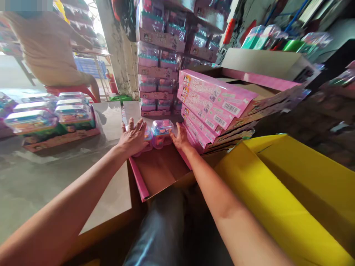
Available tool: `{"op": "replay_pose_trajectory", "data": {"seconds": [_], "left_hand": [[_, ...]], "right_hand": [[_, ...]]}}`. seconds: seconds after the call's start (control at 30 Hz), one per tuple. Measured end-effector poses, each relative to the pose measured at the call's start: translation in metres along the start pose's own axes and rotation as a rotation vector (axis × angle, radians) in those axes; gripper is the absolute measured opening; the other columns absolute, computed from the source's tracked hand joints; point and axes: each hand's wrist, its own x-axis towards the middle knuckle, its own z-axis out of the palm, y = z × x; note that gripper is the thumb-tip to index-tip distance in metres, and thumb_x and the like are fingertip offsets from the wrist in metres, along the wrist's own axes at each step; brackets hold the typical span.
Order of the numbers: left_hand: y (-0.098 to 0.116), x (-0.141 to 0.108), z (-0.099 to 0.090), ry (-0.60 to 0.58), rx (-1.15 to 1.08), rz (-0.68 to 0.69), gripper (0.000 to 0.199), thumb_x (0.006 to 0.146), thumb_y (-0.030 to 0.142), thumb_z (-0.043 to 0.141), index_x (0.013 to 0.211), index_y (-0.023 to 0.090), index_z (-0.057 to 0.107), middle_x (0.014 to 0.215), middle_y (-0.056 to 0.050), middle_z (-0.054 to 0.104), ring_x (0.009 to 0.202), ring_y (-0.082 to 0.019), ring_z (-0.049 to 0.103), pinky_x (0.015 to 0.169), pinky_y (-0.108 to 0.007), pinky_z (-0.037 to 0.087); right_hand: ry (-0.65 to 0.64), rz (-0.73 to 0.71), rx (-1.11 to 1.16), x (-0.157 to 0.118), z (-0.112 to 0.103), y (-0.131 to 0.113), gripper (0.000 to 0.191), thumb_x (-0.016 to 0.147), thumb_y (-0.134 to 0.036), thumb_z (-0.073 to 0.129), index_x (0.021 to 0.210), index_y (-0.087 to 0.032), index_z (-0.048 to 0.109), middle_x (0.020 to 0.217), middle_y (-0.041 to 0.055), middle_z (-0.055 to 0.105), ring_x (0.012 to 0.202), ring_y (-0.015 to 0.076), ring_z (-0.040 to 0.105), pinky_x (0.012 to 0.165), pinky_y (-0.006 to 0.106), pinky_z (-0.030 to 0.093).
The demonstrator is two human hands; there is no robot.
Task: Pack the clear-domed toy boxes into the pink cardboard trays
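Observation:
A shallow pink-edged cardboard tray point(163, 166) lies at the table's front edge, its near part bare brown inside. Two clear plastic cases with colourful contents sit side by side at its far end. My left hand point(133, 137) rests over the left case point(147, 139), partly covering it, with fingers spread. Beside the right case point(162, 132) is my right hand point(180, 136), its fingers apart and the thumb side against or very near the case.
Stacked pink trays point(213, 103) rise right of my hands. A large yellow box point(266, 184) stands at the right front. Packed cases in a tray point(66, 138) sit on the left. Wrapped packs point(158, 55) are piled behind. A seated person point(50, 48) is at the back left.

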Motion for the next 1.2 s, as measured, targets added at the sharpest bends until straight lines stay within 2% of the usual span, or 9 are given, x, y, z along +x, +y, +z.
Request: {"op": "replay_pose_trajectory", "data": {"seconds": [0.13,0.2,0.27,0.33,0.43,0.7,0.9,1.1,1.2], "left_hand": [[0.034,0.022,-0.005,0.174,-0.056,0.084,0.082,0.086,0.044,0.057,0.156,0.013,0.026,0.162,-0.016,0.019,0.150,-0.041,0.007,0.119,-0.059,0.015],[0.055,0.047,-0.006,0.183,-0.061,0.133,0.087,0.083,0.046,0.061,0.155,0.010,0.027,0.162,-0.018,0.019,0.150,-0.042,0.008,0.119,-0.057,0.014],[0.070,0.076,-0.005,0.120,-0.037,0.144,0.094,0.078,0.049,0.068,0.153,0.009,0.029,0.160,-0.020,0.022,0.147,-0.045,0.013,0.118,-0.058,0.016],[0.078,0.101,-0.003,-0.016,-0.010,0.106,0.097,0.073,0.054,0.072,0.150,0.009,0.034,0.153,-0.023,0.035,0.141,-0.046,0.029,0.113,-0.058,0.027],[0.080,0.121,0.002,-0.175,0.014,0.030,0.090,0.071,0.063,0.071,0.139,0.008,0.046,0.135,-0.025,0.053,0.124,-0.043,0.051,0.101,-0.053,0.042],[0.084,0.116,0.012,-0.078,-0.003,-0.069,0.080,0.074,0.063,0.068,0.132,0.012,0.051,0.133,-0.022,0.056,0.123,-0.040,0.051,0.098,-0.051,0.044],[0.091,0.112,0.018,-0.012,0.001,-0.132,0.072,0.074,0.053,0.070,0.131,0.012,0.052,0.130,-0.021,0.057,0.121,-0.038,0.050,0.100,-0.050,0.040],[0.089,0.113,0.013,-0.080,-0.008,-0.070,0.077,0.075,0.055,0.071,0.133,0.010,0.050,0.133,-0.022,0.053,0.126,-0.038,0.046,0.104,-0.049,0.037],[0.082,0.120,0.004,-0.206,-0.033,0.019,0.085,0.075,0.057,0.071,0.141,0.010,0.045,0.144,-0.023,0.045,0.133,-0.038,0.040,0.106,-0.049,0.037]], "right_hand": [[-0.221,0.147,-0.112,-0.025,-0.005,0.026,0.058,0.100,-0.057,0.039,0.123,-0.010,0.065,0.117,0.0198,0.067,0.113,0.0267,0.064,0.093,0.032,0.049],[-0.264,0.156,-0.115,-0.026,-0.004,0.027,0.059,0.098,-0.061,0.038,0.109,-0.013,0.072,0.108,0.0177,0.071,0.107,0.0270,0.067,0.087,0.031,0.050],[-0.278,0.183,-0.123,-0.020,0.000,0.022,0.059,0.098,-0.060,0.039,0.110,-0.013,0.072,0.110,0.0184,0.071,0.109,0.0288,0.067,0.088,0.033,0.051],[-0.288,0.210,-0.122,-0.009,0.004,0.018,0.058,0.099,-0.057,0.037,0.111,-0.012,0.072,0.112,0.0194,0.070,0.109,0.0299,0.067,0.088,0.036,0.052],[-0.286,0.229,-0.107,0.003,0.012,0.016,0.054,0.101,-0.051,0.036,0.112,-0.013,0.073,0.114,0.0195,0.070,0.109,0.0302,0.067,0.087,0.038,0.053],[-0.266,0.261,-0.087,0.000,0.022,0.014,0.041,0.102,-0.028,0.036,0.114,-0.013,0.072,0.116,0.0185,0.070,0.107,0.0286,0.068,0.086,0.037,0.055],[-0.260,0.281,-0.100,-0.004,0.018,0.011,0.042,0.103,-0.029,0.035,0.113,-0.013,0.072,0.115,0.0181,0.070,0.105,0.0279,0.069,0.084,0.037,0.056],[-0.255,0.216,-0.135,-0.007,0.022,0.013,0.039,0.102,-0.022,0.035,0.108,-0.011,0.072,0.105,0.0169,0.072,0.102,0.0270,0.068,0.083,0.035,0.055],[-0.165,0.151,-0.158,-0.012,0.019,0.010,0.039,0.101,-0.016,0.031,0.119,-0.011,0.064,0.119,0.0175,0.066,0.114,0.0281,0.061,0.087,0.037,0.053]]}}
